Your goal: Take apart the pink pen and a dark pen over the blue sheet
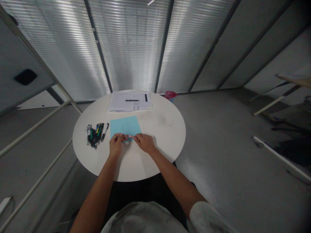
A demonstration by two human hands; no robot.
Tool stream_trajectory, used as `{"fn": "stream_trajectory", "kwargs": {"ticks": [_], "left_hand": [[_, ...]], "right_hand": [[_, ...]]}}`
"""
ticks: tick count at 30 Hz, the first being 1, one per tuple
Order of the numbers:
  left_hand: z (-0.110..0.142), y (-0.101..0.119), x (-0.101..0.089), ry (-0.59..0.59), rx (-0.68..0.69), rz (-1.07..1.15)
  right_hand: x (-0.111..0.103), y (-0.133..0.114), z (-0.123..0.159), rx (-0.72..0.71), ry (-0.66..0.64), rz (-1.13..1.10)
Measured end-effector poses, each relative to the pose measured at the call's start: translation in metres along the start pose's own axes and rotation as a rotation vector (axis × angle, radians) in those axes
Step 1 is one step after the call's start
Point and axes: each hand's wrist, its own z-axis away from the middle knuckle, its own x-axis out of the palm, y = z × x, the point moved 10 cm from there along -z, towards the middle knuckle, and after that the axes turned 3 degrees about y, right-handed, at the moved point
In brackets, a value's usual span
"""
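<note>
Above the near edge of a light blue sheet of paper point(124, 124), my two hands meet with their fingertips close together. My left hand point(117, 142) is closed, its thumb and fingers pinching a thin, dark, pen-like thing point(128, 136). From the other side, the fingers of my right hand point(145, 142) are also pinched at the end of this small piece. Most of it is hidden by the fingers, so its exact form is hard to make out. Left of the paper lies a pile of pens point(94, 134) with black, green, yellow and white barrels.
The round white table point(167, 139) bears a stack of printed papers point(121, 102) at its far side, with a black pen point(132, 100) on top. A red basket point(170, 94) stands on the floor behind it. White metal rails point(36, 137) run along the left.
</note>
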Motion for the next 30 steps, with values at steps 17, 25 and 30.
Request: {"fn": "stream_trajectory", "kwargs": {"ticks": [17,25,30], "left_hand": [[-0.0003,-0.0066,0.0007,-0.013,-0.061,0.073],[-0.0006,-0.0084,-0.0002,-0.015,-0.052,0.051],[-0.0010,-0.0050,0.0006,-0.031,-0.004,0.000]], "right_hand": [[0.0008,0.0035,-0.0001,0.012,0.040,0.007],[0.0003,0.0011,-0.0002,-0.002,0.021,0.029],[0.0003,0.0012,-0.0007,0.013,0.006,0.031]]}}
